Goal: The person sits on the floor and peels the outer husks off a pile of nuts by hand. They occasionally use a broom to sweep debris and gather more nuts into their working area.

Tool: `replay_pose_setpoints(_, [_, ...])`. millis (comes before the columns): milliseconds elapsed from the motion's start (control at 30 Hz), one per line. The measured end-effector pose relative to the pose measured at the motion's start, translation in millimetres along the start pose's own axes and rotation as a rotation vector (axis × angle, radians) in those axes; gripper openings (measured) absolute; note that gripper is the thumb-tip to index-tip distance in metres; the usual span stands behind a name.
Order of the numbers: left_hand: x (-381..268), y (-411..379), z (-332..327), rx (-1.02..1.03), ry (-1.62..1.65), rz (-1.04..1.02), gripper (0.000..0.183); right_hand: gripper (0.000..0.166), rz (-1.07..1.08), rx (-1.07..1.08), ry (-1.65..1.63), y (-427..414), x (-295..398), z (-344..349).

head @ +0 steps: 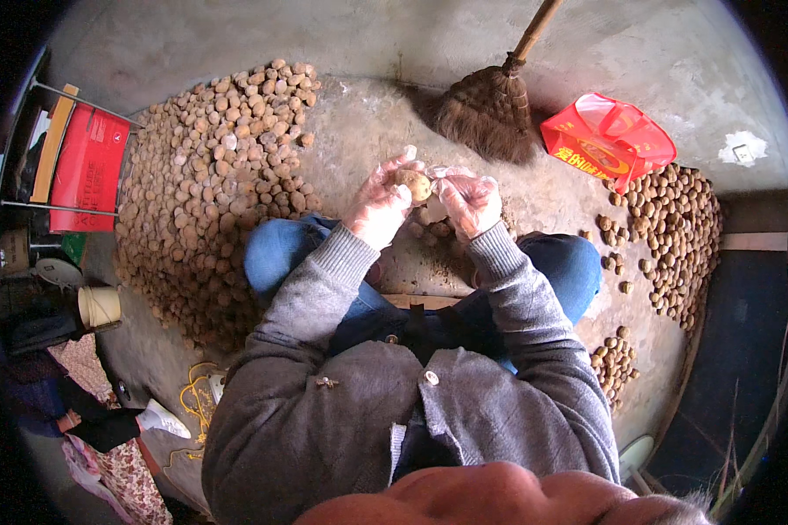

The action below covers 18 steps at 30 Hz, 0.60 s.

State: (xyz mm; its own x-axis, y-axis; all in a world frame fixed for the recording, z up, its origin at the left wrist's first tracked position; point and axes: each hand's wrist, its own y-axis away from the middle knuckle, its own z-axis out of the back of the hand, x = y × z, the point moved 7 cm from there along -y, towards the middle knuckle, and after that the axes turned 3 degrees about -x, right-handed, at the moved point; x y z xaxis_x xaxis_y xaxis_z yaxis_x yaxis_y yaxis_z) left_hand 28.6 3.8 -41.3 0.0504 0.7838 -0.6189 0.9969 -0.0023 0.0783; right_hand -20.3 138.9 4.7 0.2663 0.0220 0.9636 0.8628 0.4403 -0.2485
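My left hand (379, 203), in a clear plastic glove, grips a round tan potato-like tuber or fruit (415, 186) between thumb and fingers. Gloved the same way, my right hand (467, 200) has its fingertips pinched together close against the round thing's right side. A thin whitish piece (435, 210) hangs just below those fingertips; what it is made of I cannot tell. Under both hands, between my knees, several more round things (438, 229) lie on the floor, partly hidden by the hands and sleeves.
A large heap of tan round things (197, 177) spreads at left; darker brown ones (676, 243) are heaped at right. A broom (486, 111) leans against the wall beside a red bag (611, 138). At lower left are a pale bucket (100, 307), yellow cord (200, 400) and another person's shoe (163, 420).
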Motion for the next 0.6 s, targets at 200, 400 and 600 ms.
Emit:
replay_pose_setpoints(200, [-2.8, -1.3, -2.5, -0.005, 0.031, -0.047, 0.057, 0.012, 0.294, 0.083, 0.017, 0.8, 17.7, -4.9])
replay_pose_setpoints(400, [-2.7, -1.0, -1.6, 0.019, 0.036, -0.046, 0.056, 0.014, 0.076, 0.031, -0.096, 1.7, 1.0, -0.4])
replay_pose_setpoints(600, [-8.2, -0.2, 0.6, -0.06, -0.11, -0.093, 0.051, 0.018, 0.159, 0.069, 0.003, -0.7, 7.9, -2.4])
